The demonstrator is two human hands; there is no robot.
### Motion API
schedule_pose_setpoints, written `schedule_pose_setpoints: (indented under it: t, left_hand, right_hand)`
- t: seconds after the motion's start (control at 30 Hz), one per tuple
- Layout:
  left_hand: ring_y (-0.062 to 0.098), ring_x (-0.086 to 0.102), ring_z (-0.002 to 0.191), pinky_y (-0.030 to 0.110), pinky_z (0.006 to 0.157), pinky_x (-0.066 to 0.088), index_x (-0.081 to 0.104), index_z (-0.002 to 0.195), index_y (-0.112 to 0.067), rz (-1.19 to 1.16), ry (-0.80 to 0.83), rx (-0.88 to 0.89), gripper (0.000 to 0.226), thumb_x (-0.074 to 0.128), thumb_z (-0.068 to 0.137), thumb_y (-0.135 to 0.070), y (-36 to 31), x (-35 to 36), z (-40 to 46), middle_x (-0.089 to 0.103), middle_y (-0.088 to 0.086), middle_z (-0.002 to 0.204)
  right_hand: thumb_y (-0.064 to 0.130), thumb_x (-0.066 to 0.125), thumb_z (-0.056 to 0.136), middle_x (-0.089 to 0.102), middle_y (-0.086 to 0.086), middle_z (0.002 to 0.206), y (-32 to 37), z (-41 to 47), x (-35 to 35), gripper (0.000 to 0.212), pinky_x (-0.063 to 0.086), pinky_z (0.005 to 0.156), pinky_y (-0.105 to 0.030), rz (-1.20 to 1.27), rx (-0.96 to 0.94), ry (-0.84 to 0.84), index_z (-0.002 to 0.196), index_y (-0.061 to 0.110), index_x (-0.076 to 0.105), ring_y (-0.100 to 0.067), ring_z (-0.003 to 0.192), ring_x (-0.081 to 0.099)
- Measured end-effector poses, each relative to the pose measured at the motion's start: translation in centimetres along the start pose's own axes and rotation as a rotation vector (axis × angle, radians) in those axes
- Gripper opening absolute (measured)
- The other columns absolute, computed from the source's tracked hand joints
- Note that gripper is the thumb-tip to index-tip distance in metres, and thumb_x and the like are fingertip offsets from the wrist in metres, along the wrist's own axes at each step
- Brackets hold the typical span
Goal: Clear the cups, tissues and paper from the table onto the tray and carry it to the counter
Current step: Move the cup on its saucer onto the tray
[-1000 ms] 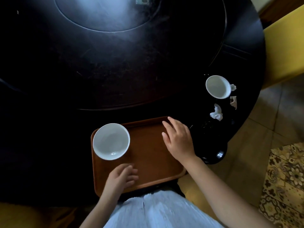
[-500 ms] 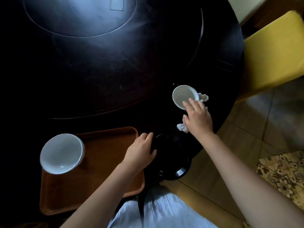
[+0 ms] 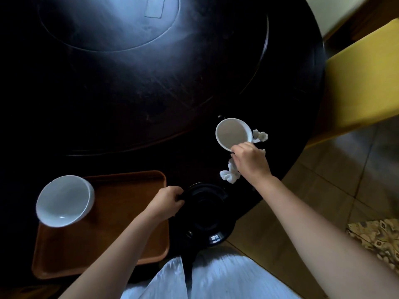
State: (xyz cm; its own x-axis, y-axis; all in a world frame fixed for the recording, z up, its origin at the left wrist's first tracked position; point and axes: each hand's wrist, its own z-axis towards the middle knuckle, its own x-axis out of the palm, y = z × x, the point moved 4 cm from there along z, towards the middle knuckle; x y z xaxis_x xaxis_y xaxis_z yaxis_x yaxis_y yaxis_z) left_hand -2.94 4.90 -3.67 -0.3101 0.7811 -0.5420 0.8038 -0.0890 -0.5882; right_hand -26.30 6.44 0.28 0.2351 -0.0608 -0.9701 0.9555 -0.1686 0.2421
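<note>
Right hand (image 3: 251, 162) pinches the near rim of the cup (image 3: 233, 133).

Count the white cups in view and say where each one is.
2. One cup sits on the tray's far left corner; the other cup stands on the table near its right edge, gripped by the right hand. None seem hidden.
</note>
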Motion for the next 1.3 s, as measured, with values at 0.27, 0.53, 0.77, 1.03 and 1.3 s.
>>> schedule_pose_setpoints:
  t: [0.27, 0.53, 0.77, 1.03, 1.3]
  left_hand:
    - [0.014, 0.07, 0.073, 0.028, 0.062, 0.058, 0.069, 0.081, -0.022, -0.405, -0.136, -0.04, 0.02, 0.057, 0.085, -0.006, 1.7, -0.6, -3.7, 0.073, 0.002, 0.079]
    - [0.012, 0.07, 0.076, 0.018, 0.06, 0.055, 0.066, 0.091, -0.018, -0.878, -0.382, -0.17, 0.018, 0.056, 0.086, -0.003, 7.4, -2.6, -7.7, 0.072, 0.002, 0.084]
    - [0.018, 0.063, 0.082, 0.014, 0.057, 0.054, 0.061, 0.106, -0.008, -1.002, -0.471, -0.274, 0.02, 0.055, 0.087, -0.003, 12.5, -3.0, -9.2, 0.066, 0.007, 0.089]
    - [0.02, 0.062, 0.074, 0.015, 0.053, 0.054, 0.059, 0.112, 0.002, -0.978, -0.466, -0.312, 0.028, 0.058, 0.085, -0.001, 15.5, -2.7, -9.5, 0.065, 0.011, 0.09]
    - [0.016, 0.064, 0.063, 0.018, 0.05, 0.054, 0.061, 0.099, -0.006, -1.017, -0.406, -0.356, 0.016, 0.058, 0.085, 0.0, 16.0, -2.8, -9.4, 0.064, 0.016, 0.085]
  right_hand:
    - [-0.001, 0.074, 0.069, 0.067, -0.015, 0.067, 1.1, -1.2, -2.0, 0.011, 0.056, 0.056, -0.038, 0.106, 0.025, -0.14, 0.078, -0.001, 0.066, -0.034, 0.067, 0.064]
    - [0.015, 0.055, 0.083, 0.07, -0.009, 0.076, 6.7, -4.8, -3.6, 0.016, 0.048, 0.077, -0.028, 0.124, -0.07, -0.3, 0.085, 0.004, 0.067, -0.026, 0.075, 0.065]
    - [0.01, 0.063, 0.082, 0.067, -0.006, 0.076, 13.8, -7.0, -1.7, 0.003, 0.049, 0.071, -0.027, 0.159, -0.202, -0.268, 0.083, 0.009, 0.065, -0.023, 0.077, 0.062]
    - [0.008, 0.055, 0.087, 0.059, -0.002, 0.068, 19.9, -9.2, 2.0, 0.016, 0.049, 0.054, -0.031, 0.106, -0.415, -0.15, 0.073, 0.015, 0.059, -0.021, 0.071, 0.057]
    - [-0.001, 0.053, 0.087, 0.057, -0.001, 0.064, 22.6, -10.1, 5.0, 0.025, 0.047, 0.052, -0.028, 0.064, -0.48, -0.13, 0.069, 0.014, 0.058, -0.018, 0.065, 0.055]
